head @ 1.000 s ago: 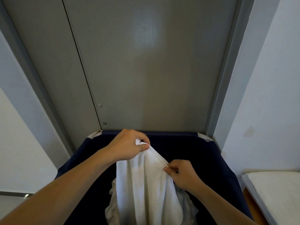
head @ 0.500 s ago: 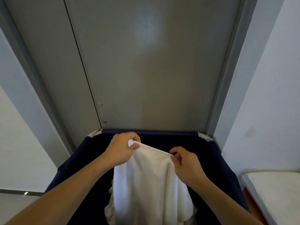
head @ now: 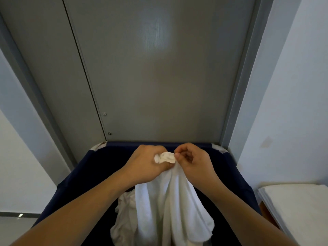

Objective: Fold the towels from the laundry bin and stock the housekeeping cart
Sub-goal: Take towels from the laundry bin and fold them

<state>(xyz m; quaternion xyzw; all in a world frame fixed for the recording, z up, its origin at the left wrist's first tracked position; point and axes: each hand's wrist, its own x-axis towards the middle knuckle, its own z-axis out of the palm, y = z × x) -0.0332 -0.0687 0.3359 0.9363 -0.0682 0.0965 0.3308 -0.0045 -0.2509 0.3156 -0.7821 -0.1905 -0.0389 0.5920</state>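
Both hands are up over the navy laundry bin [head: 79, 176], nearly touching each other. The left hand [head: 147, 164] has its fingers curled around a bunched corner of the white towel [head: 170, 206], and the right hand [head: 193, 162] pinches the same edge between thumb and forefinger. The towel hangs straight down from them into the bin, with more white laundry [head: 124, 219] under it.

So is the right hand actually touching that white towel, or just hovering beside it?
Touching. The head view shows the right hand pinching the bunched top edge of the white towel, right beside the left hand, which grips it too.
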